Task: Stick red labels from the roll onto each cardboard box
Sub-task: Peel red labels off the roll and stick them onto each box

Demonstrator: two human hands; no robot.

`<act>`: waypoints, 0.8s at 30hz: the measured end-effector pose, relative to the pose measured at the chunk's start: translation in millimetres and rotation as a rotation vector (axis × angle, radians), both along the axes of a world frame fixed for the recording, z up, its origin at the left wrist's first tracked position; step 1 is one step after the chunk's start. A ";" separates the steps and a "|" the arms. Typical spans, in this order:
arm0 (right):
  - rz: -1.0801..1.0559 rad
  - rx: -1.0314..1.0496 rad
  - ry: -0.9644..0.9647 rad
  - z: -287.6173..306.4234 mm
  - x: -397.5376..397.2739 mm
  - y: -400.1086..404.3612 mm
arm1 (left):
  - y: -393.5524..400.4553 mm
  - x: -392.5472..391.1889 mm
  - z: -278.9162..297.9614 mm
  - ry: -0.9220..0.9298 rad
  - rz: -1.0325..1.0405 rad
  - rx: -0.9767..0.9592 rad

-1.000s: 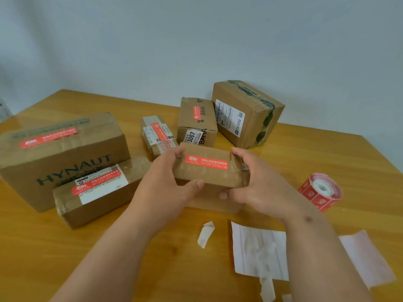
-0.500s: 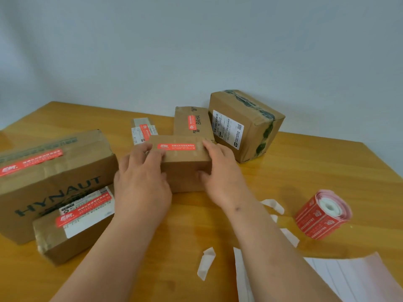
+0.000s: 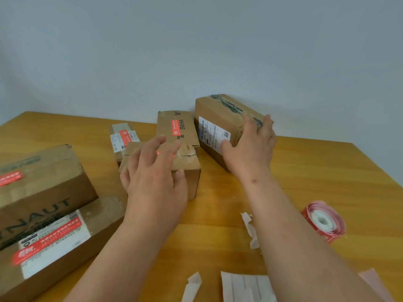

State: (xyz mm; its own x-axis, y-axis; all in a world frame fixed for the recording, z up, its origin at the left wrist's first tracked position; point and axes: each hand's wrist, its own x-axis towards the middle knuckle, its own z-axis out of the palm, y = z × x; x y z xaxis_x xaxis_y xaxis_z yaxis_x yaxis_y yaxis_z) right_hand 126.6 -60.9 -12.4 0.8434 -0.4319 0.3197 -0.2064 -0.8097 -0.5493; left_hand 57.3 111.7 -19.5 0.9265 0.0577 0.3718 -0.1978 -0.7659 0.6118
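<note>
Head view, looking down at a wooden table (image 3: 327, 171) set against a pale wall.

Far back, right of centre: a cardboard box with dark tape (image 3: 220, 118) along its top and a white shipping slip on its near face, no red label visible on it. Right hand (image 3: 248, 147) wrapped over its near right corner, fingers curled across the top edge and thumb pressed on the slip face, grasping the box.

Centre: a small labelled box (image 3: 187, 168) resting on the table, a sliver of red label just showing under the left hand (image 3: 152, 171). Left-hand fingers spread and relaxed, lying on or just above the box top; contact hard to confirm. Not gripping.

Behind it, touching or nearly so: a BAHA box (image 3: 178, 127) and a flat parcel (image 3: 124, 136), both red-labelled. Far left: a large printed box (image 3: 43, 177) and a long box (image 3: 56, 236), both labelled too.

Right edge: the label roll (image 3: 322, 221) lying on its side, well apart from both hands. Near edge: peeled white backing scraps (image 3: 250, 229).

Handling, as a judgement: taped box probably light and stiff, corners firm, tape and slip somewhat slick; best taken across opposite faces or a corner, as here, with a bare flat cardboard panel free for the label.

Compared with half a second ago: both hands then held the small box; right hand now off it and on the unlabelled taped box, left hand loosened.
</note>
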 end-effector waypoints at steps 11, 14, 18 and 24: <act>-0.048 0.121 0.054 -9.4 40.6 -24.9 | -15.0 3.1 -4.5 0.037 -0.030 -0.025; -0.066 0.005 -0.012 -12.8 35.9 -26.7 | -17.1 2.1 -4.7 0.056 -0.025 -0.051; -0.002 -0.011 -0.035 -15.2 32.3 -29.1 | -19.1 -1.5 -5.9 0.039 -0.022 -0.042; 0.089 0.113 -0.189 -18.7 38.6 -35.6 | -16.5 -6.6 -8.3 0.019 -0.018 0.000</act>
